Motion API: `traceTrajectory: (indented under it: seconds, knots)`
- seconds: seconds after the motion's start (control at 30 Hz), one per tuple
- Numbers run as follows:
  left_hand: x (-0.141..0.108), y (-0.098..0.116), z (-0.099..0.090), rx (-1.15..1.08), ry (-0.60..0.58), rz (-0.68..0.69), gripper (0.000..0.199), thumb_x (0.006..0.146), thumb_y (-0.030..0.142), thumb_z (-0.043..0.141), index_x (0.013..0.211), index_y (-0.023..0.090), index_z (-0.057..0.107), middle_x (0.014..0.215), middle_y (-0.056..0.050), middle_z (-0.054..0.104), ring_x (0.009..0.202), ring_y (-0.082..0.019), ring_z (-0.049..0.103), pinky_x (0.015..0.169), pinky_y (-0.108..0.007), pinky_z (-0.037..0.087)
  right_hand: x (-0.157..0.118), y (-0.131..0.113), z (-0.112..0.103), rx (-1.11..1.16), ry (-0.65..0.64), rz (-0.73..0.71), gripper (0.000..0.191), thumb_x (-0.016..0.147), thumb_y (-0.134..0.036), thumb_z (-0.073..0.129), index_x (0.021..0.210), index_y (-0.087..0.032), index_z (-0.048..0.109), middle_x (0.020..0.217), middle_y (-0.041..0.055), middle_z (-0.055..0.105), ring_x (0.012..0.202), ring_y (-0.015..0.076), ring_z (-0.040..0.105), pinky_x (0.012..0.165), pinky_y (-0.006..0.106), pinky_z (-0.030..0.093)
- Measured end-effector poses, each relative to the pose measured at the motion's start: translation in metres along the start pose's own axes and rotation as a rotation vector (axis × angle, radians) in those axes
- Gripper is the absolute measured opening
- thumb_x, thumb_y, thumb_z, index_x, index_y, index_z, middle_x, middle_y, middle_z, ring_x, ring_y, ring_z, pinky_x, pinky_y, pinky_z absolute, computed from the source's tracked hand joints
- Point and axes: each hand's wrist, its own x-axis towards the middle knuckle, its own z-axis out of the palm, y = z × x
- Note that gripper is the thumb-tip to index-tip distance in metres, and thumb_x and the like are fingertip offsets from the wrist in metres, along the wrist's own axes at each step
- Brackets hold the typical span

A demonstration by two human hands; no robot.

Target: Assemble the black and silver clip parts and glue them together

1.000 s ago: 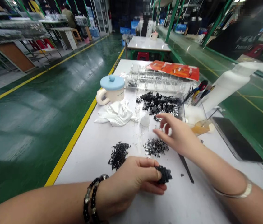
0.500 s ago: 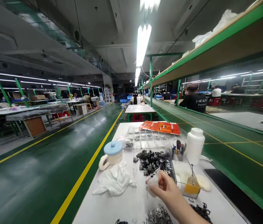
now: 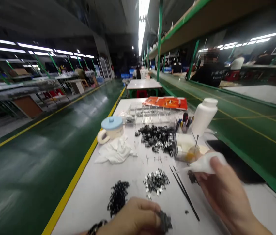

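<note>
At the front edge of the table, my left hand (image 3: pixel 138 215) is closed on a dark grey part (image 3: pixel 165 222), its shape blurred. My right hand (image 3: pixel 226 186) is wrapped round a white squeeze bottle (image 3: pixel 205 163), whose thin nozzle points left. Below that nozzle lie black tweezers (image 3: pixel 185 194). Between the hands sits a heap of small silvery metal pieces (image 3: pixel 156 181). A pile of thin black parts (image 3: pixel 118 197) lies left of them, near my left hand. Another dark pile (image 3: pixel 192 176) is partly hidden by my right hand.
Black parts (image 3: pixel 157 137) are heaped farther back. A lidded mug (image 3: pixel 115 129) and crumpled tissue (image 3: pixel 117 150) stand left. At right are a white bottle (image 3: pixel 204 116), a small tray (image 3: pixel 182 153) and a black mat (image 3: pixel 236 160). Orange packets (image 3: pixel 167 102) lie behind; a person (image 3: pixel 208 70) sits beyond.
My view has tilted down towards the table. My left hand has come into view with a dark part. My right hand has moved right and nearer, the white squeeze bottle now plainly visible in it.
</note>
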Motion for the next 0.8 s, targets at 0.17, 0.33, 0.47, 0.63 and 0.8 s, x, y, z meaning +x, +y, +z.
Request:
traceTrajectory:
  seconds: [0.17, 0.33, 0.47, 0.63, 0.8]
  knots:
    - [0.000, 0.000, 0.001, -0.023, 0.052, -0.079, 0.010, 0.057, 0.014, 0.060, 0.065, 0.009, 0.063, 0.063, -0.005, 0.062, 0.060, -0.013, 0.061, 0.057, -0.021, 0.050, -0.014, -0.010, 0.002, -0.146, -0.118, -0.104, 0.022, 0.084, -0.030, 0.054, 0.068, -0.018, 0.044, 0.057, 0.0002, 0.043, 0.058, 0.0133, 0.044, 0.053, 0.027, 0.041]
    - [0.000, 0.003, -0.003, 0.029, -0.001, -0.097, 0.013, 0.065, 0.019, 0.063, 0.073, 0.009, 0.065, 0.070, -0.005, 0.063, 0.066, -0.012, 0.061, 0.064, -0.022, 0.050, -0.026, -0.009, 0.011, -0.370, -0.155, -0.068, 0.016, 0.084, -0.027, 0.056, 0.072, -0.019, 0.051, 0.059, 0.0017, 0.049, 0.061, 0.0152, 0.051, 0.044, 0.024, 0.038]
    - [0.002, 0.002, -0.006, 0.017, -0.034, -0.106, 0.013, 0.068, 0.021, 0.063, 0.073, 0.009, 0.065, 0.071, -0.005, 0.063, 0.067, -0.012, 0.060, 0.068, -0.024, 0.050, -0.029, -0.009, 0.018, -0.570, -0.211, -0.079, 0.011, 0.086, -0.027, 0.056, 0.076, -0.022, 0.054, 0.052, -0.0025, 0.043, 0.044, 0.0098, 0.043, 0.039, 0.021, 0.036]
    - [0.004, 0.004, -0.007, -0.009, -0.020, -0.133, 0.014, 0.066, 0.021, 0.066, 0.074, 0.010, 0.066, 0.071, -0.004, 0.063, 0.068, -0.013, 0.062, 0.068, -0.024, 0.052, -0.029, -0.009, 0.018, -0.691, -0.277, -0.101, 0.014, 0.089, -0.029, 0.051, 0.076, -0.022, 0.052, 0.050, -0.0031, 0.043, 0.039, 0.0093, 0.040, 0.036, 0.023, 0.034]
    - [0.004, 0.003, -0.007, -0.001, -0.041, -0.130, 0.014, 0.069, 0.021, 0.064, 0.076, 0.009, 0.066, 0.072, -0.005, 0.063, 0.069, -0.013, 0.061, 0.070, -0.025, 0.051, -0.029, -0.008, 0.018, -0.694, -0.281, -0.076, 0.018, 0.089, -0.027, 0.052, 0.072, -0.021, 0.048, 0.052, -0.0030, 0.044, 0.041, 0.0081, 0.043, 0.037, 0.020, 0.035]
